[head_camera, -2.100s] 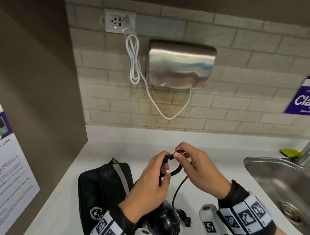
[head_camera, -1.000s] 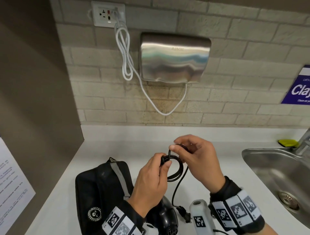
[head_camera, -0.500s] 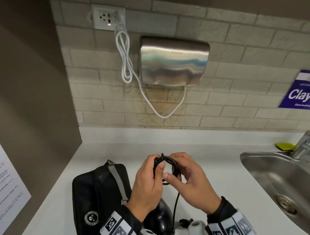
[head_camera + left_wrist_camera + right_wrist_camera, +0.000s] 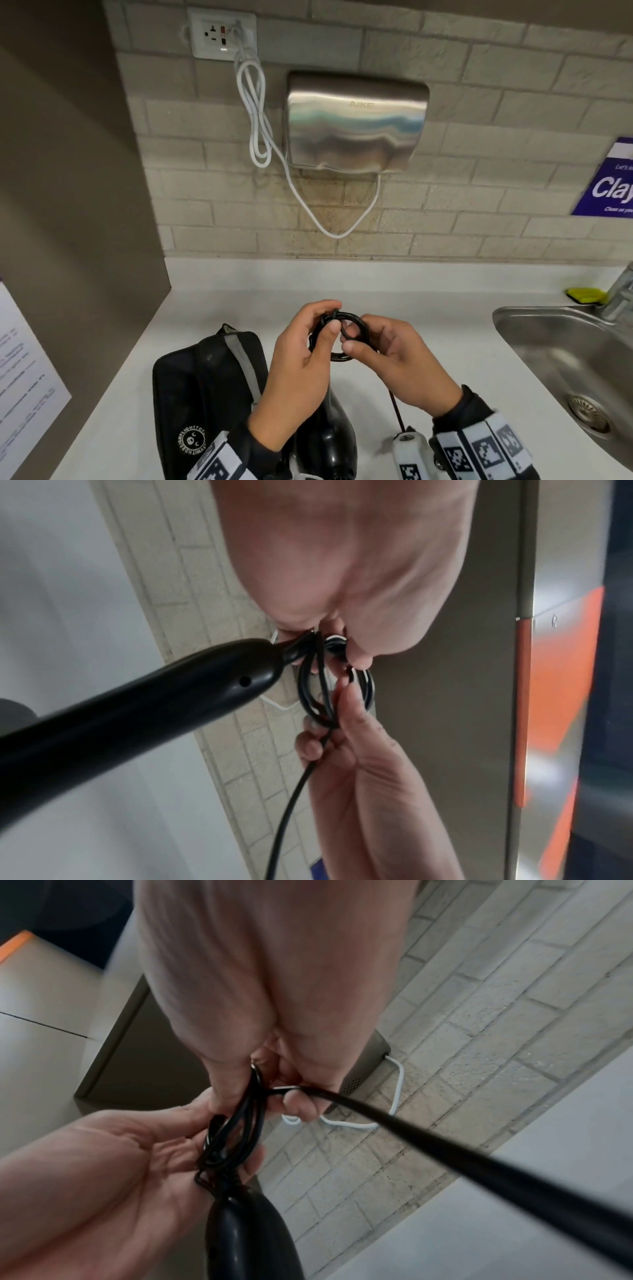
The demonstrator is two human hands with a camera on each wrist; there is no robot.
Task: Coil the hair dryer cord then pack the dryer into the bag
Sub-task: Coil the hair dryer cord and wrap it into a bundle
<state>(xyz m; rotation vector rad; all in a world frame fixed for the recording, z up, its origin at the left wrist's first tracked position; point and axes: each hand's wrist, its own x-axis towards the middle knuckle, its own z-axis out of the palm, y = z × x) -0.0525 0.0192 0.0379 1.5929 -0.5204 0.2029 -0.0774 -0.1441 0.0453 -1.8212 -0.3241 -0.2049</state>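
Cord looped in small upright coil, pinched by left hand and right hand, dryer handle pointing up to it.

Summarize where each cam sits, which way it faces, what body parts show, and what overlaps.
Head: worn on head, looks forward-down at counter; left hand, right hand, both coiling cord.
Left wrist: looks along left palm toward dryer handle, wall.
Right wrist: looks along right palm toward left palm, wall.
Shared: every view shows the coil and both hands.
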